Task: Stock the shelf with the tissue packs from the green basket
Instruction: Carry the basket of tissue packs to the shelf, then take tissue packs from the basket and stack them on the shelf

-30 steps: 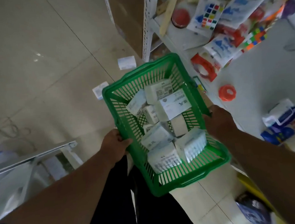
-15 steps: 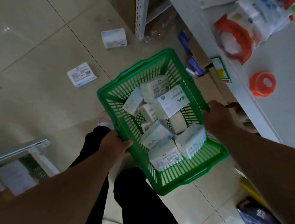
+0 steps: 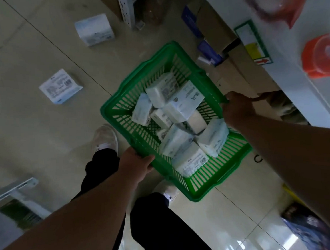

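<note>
A green plastic basket [image 3: 120, 106] with slotted walls hangs above the floor, held between both hands. My left hand [image 3: 135, 164] grips its near left rim, thumb over the edge. My right hand [image 3: 237, 110] grips the right rim. Several white tissue packs [image 3: 180, 105] lie jumbled inside the basket. The white shelf [image 3: 297, 66] runs along the upper right, its edge just right of the basket.
Two white tissue packs lie on the tiled floor: one [image 3: 60, 87] at the left, another [image 3: 94, 29] farther back. Orange round lids [image 3: 320, 55] sit on the shelf. Cardboard boxes [image 3: 212, 24] stand under the shelf. My feet in white shoes [image 3: 106, 137] are below the basket.
The view has tilted down and nearer the floor; the shelf top slid out to the upper right. The basket stays gripped by both hands and sits lower beside the shelf edge.
</note>
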